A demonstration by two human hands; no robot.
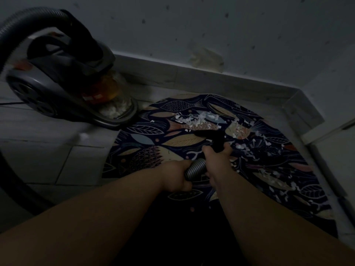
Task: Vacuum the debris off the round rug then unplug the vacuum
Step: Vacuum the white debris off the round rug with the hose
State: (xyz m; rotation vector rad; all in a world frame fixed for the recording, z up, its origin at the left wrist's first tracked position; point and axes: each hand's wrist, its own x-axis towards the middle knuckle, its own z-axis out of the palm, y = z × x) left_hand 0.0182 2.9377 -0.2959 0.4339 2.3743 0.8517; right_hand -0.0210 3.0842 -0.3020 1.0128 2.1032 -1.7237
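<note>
The right hand point(217, 151) is curled round the black nozzle point(209, 134) at its neck; the left hand point(177, 176) sits behind it, fingers wrapped round the ribbed hose point(196, 167); neither hand has a finger free. The nozzle's head lies on the rug point(146, 140), its long axis running left to right, while the hose runs from the hands away from the person. The thickest debris point(199, 120), white paper shreds, lies just beyond the head, on the far side of the rug; more is scattered to the right and down the near right side. So the coming stroke looks like a push forward and then a sweep rightward, with the right hand, the nearer one, steering.

The vacuum point(57, 77) stands on the tiles just off the rug's far left edge; its clear bin point(115, 109) holds a heap of white shreds. A thin dark cord point(9, 102) trails left from it; the plug is out of view, and much debris remains, so unplugging is some way off.
</note>
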